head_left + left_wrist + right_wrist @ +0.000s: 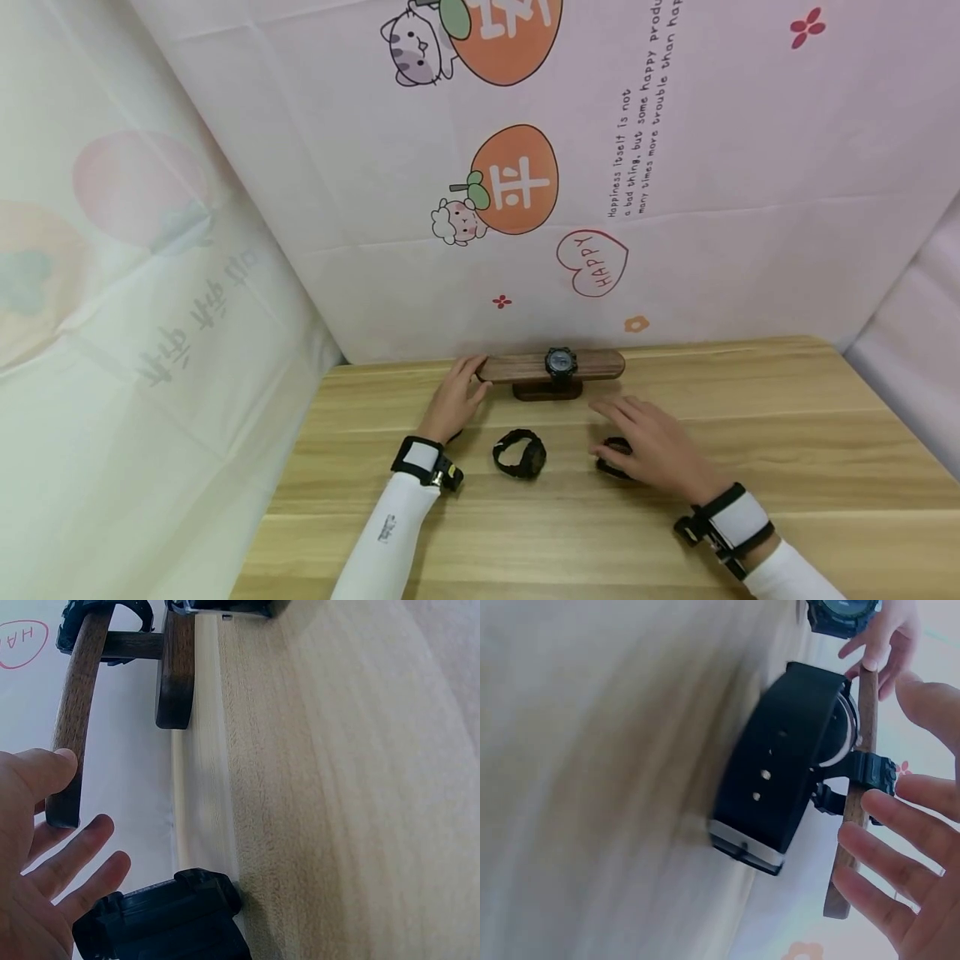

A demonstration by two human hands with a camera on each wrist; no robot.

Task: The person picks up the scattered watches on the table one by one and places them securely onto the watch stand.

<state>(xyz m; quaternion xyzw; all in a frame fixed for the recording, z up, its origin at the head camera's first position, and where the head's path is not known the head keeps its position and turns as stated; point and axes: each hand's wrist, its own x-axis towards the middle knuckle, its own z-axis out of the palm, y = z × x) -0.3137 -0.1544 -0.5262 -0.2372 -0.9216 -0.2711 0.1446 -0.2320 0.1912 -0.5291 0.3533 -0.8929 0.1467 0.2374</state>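
Note:
A wooden watch stand (495,368) stands at the table's back edge, with a black watch (561,362) strapped round its bar. My left hand (452,402) pinches the bar's left end, thumb on one side and index finger behind, as the left wrist view shows. Under that wrist lies another black watch (161,919), mostly hidden in the head view. In the middle sits a black watch (530,458) with its strap looped. My right hand (648,442) hovers with spread fingers over a black watch with a pin-buckle strap (780,757), which it partly covers in the head view.
The wood-grain table (787,433) runs back to a printed white cloth (712,275) hanging behind the stand. Another pale cloth (247,333) drapes down the left side. Black straps with cameras (727,525) sit on both wrists.

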